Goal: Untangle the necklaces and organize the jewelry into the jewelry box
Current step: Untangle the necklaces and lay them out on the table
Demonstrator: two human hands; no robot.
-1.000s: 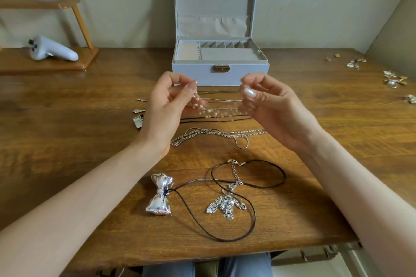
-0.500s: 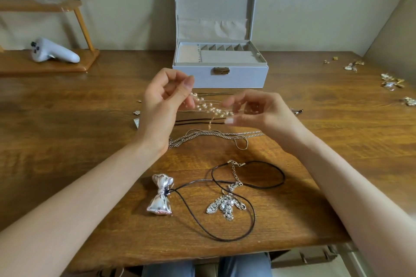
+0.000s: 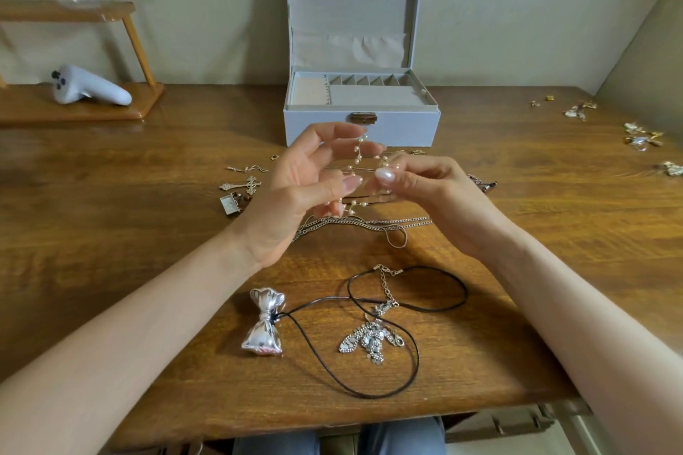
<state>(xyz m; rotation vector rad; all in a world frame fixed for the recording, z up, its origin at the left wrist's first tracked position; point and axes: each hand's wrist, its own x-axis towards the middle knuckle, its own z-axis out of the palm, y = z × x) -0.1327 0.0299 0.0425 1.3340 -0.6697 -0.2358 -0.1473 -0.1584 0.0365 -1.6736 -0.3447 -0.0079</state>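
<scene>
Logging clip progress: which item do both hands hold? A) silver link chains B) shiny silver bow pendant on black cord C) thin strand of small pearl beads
C: the left hand and right hand both hold the thin strand of small pearl beads; the shiny silver bow pendant lies untouched.

A brown wooden table [image 3: 111,214] with bold grain stretches before me to a plain beige wall [image 3: 203,11]. At my far left, a low wooden shelf [image 3: 122,114] holds a white controller [image 3: 88,89]. Another wall [image 3: 650,59] angles in at right.
</scene>
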